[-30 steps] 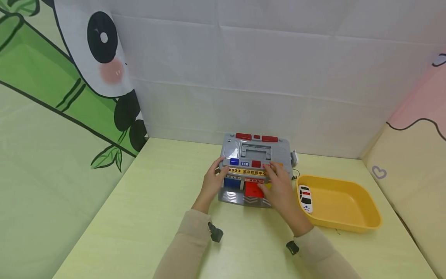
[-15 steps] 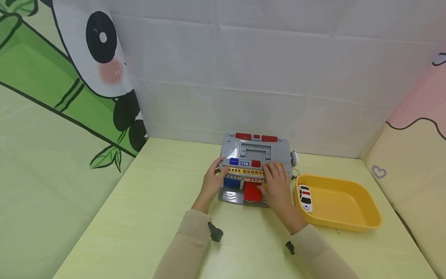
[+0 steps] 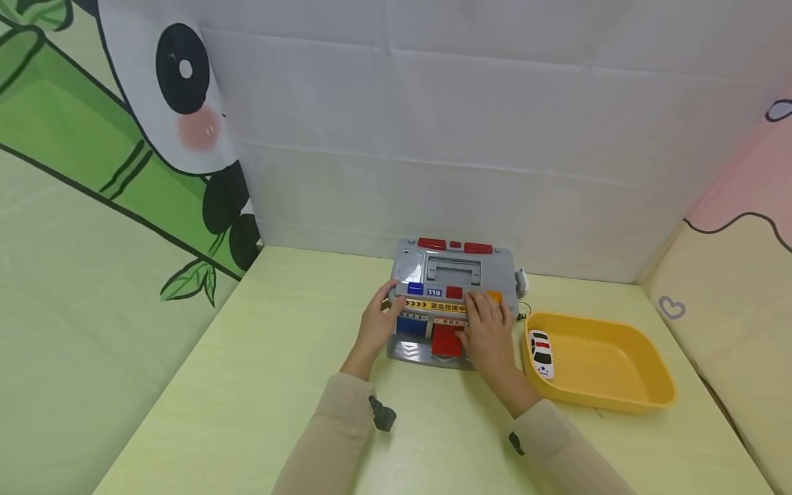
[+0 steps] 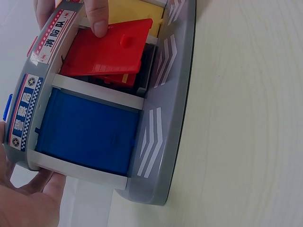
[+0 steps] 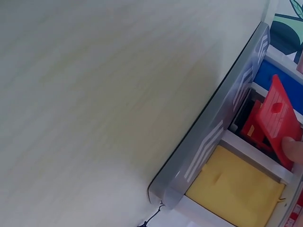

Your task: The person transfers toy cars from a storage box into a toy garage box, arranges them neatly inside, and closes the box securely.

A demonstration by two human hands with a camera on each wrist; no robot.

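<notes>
Toy station is held by left grip; ajar red door could be dropped should relaxed right grip's pressing thumb slip.

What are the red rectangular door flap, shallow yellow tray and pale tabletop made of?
Red rectangular door flap: likely moulded plastic, satin; even colour, thin crisp edges.
Shallow yellow tray: probably smooth plastic; soft sheen, rounded corners.
Pale tabletop: faint grain, low sheen; wood or laminate, can't tell.

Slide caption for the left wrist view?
Left hand holds toy emergency station; right hand touches its tilted-open red door beside the closed blue door.
</notes>
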